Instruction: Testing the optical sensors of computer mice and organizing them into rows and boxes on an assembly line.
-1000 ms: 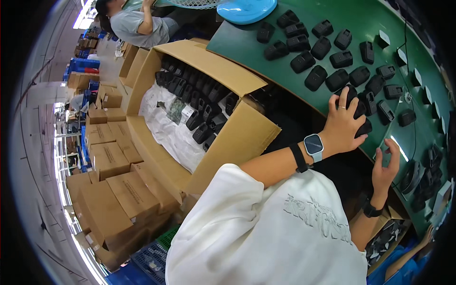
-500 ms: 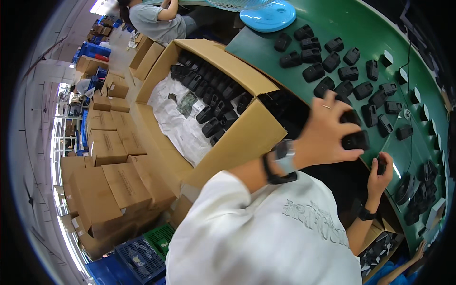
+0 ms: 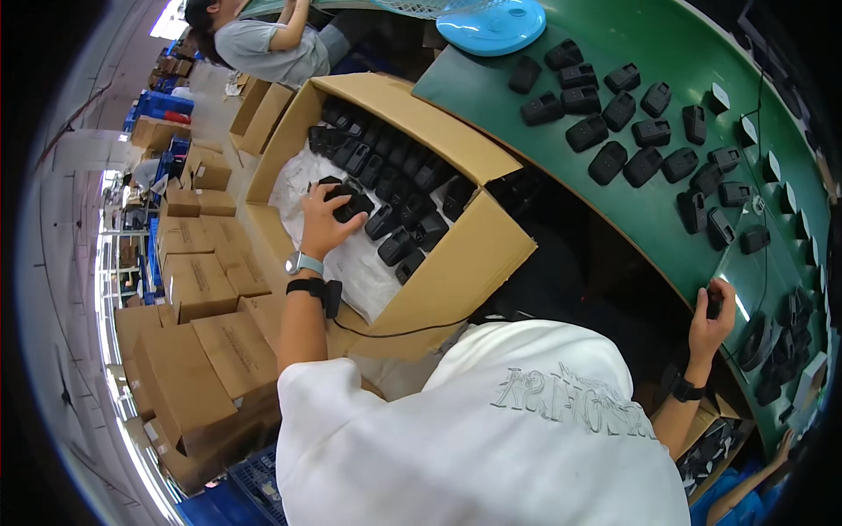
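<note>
My left hand is down inside the open cardboard box, its fingers curled round black plastic devices, possibly two; the fingers partly cover them. Beside it, rows of similar blocky black devices lie in the box on a crumpled white liner. At the right, my right hand is at the edge of the green table, closed on a small black piece mostly hidden by the fingers. Several loose black devices are spread over the table.
A light-blue plastic fan base or lid sits at the table's far end. Black parts are heaped near my right hand. Stacked cartons stand at the left. One person sits far left; another person's arm shows lower right.
My left hand has swung left from the table edge into the cardboard box, carrying black plastic devices. My right hand has stayed at the table edge with its small black piece.
</note>
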`<state>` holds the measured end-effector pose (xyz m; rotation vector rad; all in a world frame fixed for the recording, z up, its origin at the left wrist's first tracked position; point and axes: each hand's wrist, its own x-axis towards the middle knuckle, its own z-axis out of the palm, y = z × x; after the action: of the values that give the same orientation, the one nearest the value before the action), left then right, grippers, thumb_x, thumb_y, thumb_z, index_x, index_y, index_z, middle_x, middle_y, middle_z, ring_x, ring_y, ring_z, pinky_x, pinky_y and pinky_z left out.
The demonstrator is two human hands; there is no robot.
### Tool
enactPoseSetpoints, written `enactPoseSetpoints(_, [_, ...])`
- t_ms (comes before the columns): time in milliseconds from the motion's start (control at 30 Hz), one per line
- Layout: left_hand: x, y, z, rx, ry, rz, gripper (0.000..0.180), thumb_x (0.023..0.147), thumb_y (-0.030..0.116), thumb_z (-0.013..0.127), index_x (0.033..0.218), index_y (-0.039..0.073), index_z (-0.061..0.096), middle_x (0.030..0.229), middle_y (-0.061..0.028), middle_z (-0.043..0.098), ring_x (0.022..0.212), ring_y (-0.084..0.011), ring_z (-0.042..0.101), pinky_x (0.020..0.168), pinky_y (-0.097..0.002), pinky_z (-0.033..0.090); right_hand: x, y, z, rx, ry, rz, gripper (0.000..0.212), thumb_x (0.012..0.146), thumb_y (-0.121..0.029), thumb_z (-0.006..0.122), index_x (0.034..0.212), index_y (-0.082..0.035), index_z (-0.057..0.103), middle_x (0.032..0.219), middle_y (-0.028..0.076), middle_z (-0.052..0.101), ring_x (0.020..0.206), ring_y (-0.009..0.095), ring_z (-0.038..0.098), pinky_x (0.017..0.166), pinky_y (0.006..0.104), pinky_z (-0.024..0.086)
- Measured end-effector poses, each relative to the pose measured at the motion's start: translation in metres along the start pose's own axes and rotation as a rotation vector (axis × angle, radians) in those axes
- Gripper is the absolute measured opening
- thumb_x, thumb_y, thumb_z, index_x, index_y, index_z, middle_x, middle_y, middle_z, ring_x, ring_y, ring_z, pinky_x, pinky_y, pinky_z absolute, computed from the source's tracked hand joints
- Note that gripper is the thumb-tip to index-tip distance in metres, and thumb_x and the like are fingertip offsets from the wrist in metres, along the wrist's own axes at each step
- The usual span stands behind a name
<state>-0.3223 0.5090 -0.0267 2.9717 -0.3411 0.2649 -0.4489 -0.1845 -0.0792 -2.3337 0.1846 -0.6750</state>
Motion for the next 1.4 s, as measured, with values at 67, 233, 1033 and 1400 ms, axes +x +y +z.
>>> enactPoseSetpoints(67, [0.002,0.002,0.016,-0.051,-0.001,-0.072,0.049,0.070,0.042,0.085,0.105,0.009,0.077,0.133,-0.0158,0.061,0.131,-0.0413,0.048,0.110,-0.0529,0.033,-0.002,0.001,-0.003,0.002,-0.009,0.036,0.022,0.089,0.003,0.067,0.110,0.002,0.063,0.104,0.011,0.065,0.090,0.021,0.062,0.082,0.0307,0.050])
enactPoseSetpoints(233, [0.038,0.051,-0.056,-0.017,0.132,0.045,0.046,0.067,0.020,0.083,0.111,0.013,0.073,0.125,-0.0153,0.062,0.118,-0.0377,0.058,0.100,-0.0460,0.044,0.009,-0.013,0.006,0.033,0.001,0.023,0.021,0.084,0.006,0.068,0.104,-0.001,0.064,0.103,0.013,0.064,0.089,0.023,0.063,0.079,0.0305,0.051])
enactPoseSetpoints(1033, [0.187,0.302,0.083,-0.175,0.069,0.313,0.048,0.064,0.051,0.088,0.097,0.016,0.080,0.113,-0.0099,0.063,0.124,-0.0346,0.051,0.107,-0.0491,0.027,0.009,-0.014,-0.001,0.025,0.051,-0.043,0.019,0.080,0.009,0.068,0.096,-0.001,0.064,0.097,0.014,0.064,0.086,0.031,0.064,0.076,0.0355,0.051])
enactPoseSetpoints(1400, [0.159,0.316,0.028,-0.304,0.234,0.203,0.046,0.060,0.046,0.084,0.094,0.015,0.081,0.108,-0.0127,0.063,0.108,-0.0327,0.056,0.097,-0.0469,0.036,0.005,-0.009,0.005,0.018,0.018,-0.075,0.019,0.083,0.008,0.069,0.100,0.000,0.064,0.100,0.015,0.064,0.090,0.030,0.064,0.081,0.0350,0.052])
